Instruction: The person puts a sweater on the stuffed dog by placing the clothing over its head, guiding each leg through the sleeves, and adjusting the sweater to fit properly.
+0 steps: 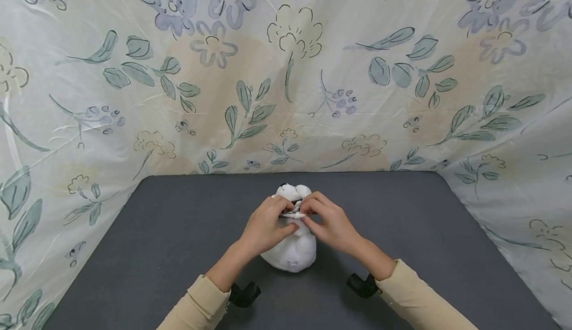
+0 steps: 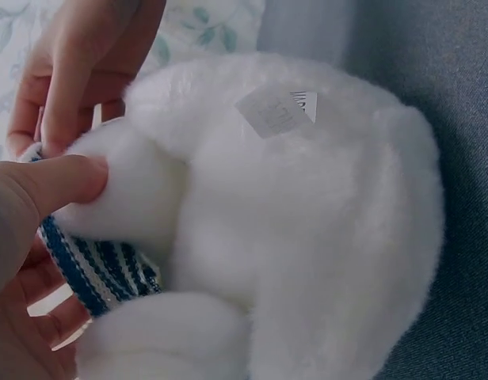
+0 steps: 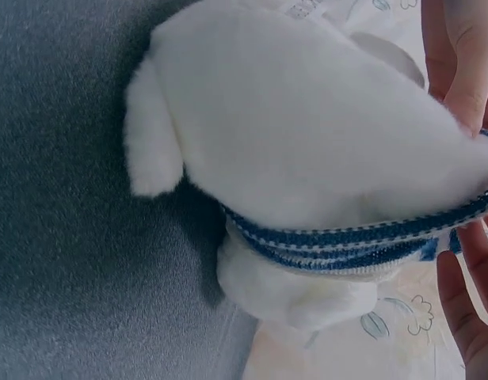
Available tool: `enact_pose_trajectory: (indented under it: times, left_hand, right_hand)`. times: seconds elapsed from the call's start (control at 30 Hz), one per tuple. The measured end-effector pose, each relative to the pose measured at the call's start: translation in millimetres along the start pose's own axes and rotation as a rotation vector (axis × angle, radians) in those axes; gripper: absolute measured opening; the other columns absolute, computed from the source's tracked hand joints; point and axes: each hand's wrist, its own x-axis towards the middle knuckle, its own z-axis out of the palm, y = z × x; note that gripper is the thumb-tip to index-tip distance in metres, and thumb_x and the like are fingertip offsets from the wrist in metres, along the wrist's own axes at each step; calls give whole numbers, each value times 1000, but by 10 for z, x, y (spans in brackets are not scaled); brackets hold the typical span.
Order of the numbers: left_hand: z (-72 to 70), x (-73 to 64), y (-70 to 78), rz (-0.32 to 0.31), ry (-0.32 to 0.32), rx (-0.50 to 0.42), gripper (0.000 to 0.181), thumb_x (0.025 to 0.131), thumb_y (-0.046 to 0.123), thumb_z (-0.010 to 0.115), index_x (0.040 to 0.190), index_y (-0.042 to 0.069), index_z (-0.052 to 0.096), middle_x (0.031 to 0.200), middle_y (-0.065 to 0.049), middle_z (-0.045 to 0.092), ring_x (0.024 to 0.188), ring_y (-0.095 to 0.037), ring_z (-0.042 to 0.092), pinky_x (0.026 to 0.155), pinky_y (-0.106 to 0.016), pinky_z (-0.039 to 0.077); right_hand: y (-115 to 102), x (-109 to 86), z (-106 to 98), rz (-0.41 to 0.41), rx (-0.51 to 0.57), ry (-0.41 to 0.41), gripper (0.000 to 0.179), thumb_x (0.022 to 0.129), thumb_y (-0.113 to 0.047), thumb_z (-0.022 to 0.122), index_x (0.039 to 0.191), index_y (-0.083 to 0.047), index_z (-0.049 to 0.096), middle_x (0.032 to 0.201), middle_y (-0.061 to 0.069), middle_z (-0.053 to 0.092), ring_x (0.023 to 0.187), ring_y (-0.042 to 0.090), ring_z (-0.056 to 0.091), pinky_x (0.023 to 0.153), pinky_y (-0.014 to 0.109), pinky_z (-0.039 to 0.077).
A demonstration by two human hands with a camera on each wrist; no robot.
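Note:
A white plush toy (image 1: 290, 253) with a fluffy body sits on the dark table between the two hands. A blue-and-white striped knitted band (image 3: 347, 237) goes round it; the left wrist view shows more of this striped band (image 2: 89, 265). My left hand (image 1: 268, 223) pinches the band at its edge, the thumb lying against a white plush part. Opposite it, my right hand (image 1: 330, 223) also pinches the band, its fingertips close to the left hand's. A pale label (image 2: 280, 111) is attached to the plush. The fingers partly hide the band in the head view.
The dark grey table (image 1: 178, 250) extends around the toy. A floral cloth (image 1: 313, 72) hangs behind the table and along its sides. Black wrist-worn devices, one on the left (image 1: 244, 295) and one on the right (image 1: 363, 285), sit beneath the forearms.

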Motion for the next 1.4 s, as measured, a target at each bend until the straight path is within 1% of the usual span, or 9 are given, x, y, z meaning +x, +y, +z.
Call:
enact_pose_trajectory:
  times: [0.17, 0.27, 0.43, 0.57, 0.73, 0.9, 1.07, 1.2, 1.4]
  left_hand:
    - [16, -6, 5, -10, -20, 3, 26, 77, 22, 74, 97, 18, 59, 94, 6, 60, 86, -10, 50, 70, -28, 45]
    - [20, -4, 4, -10, -26, 11, 25, 78, 22, 73, 98, 19, 58, 96, 6, 61, 87, -10, 52, 71, -28, 46]
    - [23, -6, -2, -1, -26, 14, 26, 78, 21, 73, 99, 18, 57, 98, 5, 61, 88, -11, 53, 72, -28, 46]
    - [25, -8, -5, 10, -19, 16, 27, 78, 21, 73, 99, 18, 57, 98, 4, 62, 88, -11, 53, 72, -28, 47]
    - [34, -15, 0, 20, -3, 24, 28, 77, 20, 75, 99, 18, 57, 97, 4, 61, 88, -11, 53, 71, -27, 46]
    - [50, -20, 23, 18, 35, 23, 28, 75, 18, 76, 97, 18, 59, 95, 5, 62, 86, -11, 54, 74, -29, 47]
    - [78, -15, 51, -12, 63, 44, 26, 74, 17, 76, 94, 19, 58, 89, 6, 62, 80, -10, 54, 69, -29, 45]
    - [105, -4, 57, -24, 84, 74, 27, 72, 19, 77, 92, 20, 59, 87, 7, 63, 77, -10, 53, 64, -26, 42]
    - [135, 16, 51, 3, 113, 111, 27, 70, 18, 79, 89, 20, 60, 84, 6, 63, 74, -10, 54, 63, -26, 43]
  right_hand:
    - [34, 10, -18, 27, -13, -66, 21, 82, 0, 65, 85, -16, 53, 114, 0, 57, 91, 8, 56, 73, 24, 49]
    - [52, 17, -28, 56, -33, -106, 19, 83, -2, 65, 90, -16, 53, 108, -2, 59, 90, 8, 56, 73, 27, 50]
    - [74, 20, -44, 134, -58, -174, 24, 85, -10, 65, 107, -15, 57, 104, -4, 59, 85, 6, 57, 73, 26, 50]
    - [118, 21, -53, 128, -21, -228, 27, 88, -12, 62, 114, -15, 57, 107, -4, 59, 88, 6, 57, 75, 25, 50]
    - [158, 35, -89, 148, 47, -338, 28, 90, -18, 59, 118, -17, 57, 110, -4, 55, 95, 9, 54, 80, 28, 49]
    - [168, 65, -111, 165, 61, -406, 22, 89, -23, 60, 111, -17, 57, 105, -4, 52, 93, 11, 51, 79, 28, 46]
    - [150, 94, -106, 170, 61, -411, 15, 86, -17, 63, 99, -17, 54, 91, -5, 48, 84, 15, 47, 71, 26, 41]
    - [123, 96, -93, 168, 53, -384, 17, 83, -11, 66, 95, -16, 54, 91, -5, 49, 82, 14, 45, 70, 26, 40]
    - [105, 76, -74, 161, 18, -349, 20, 80, -6, 66, 92, -16, 53, 92, -5, 50, 81, 10, 42, 70, 25, 39]
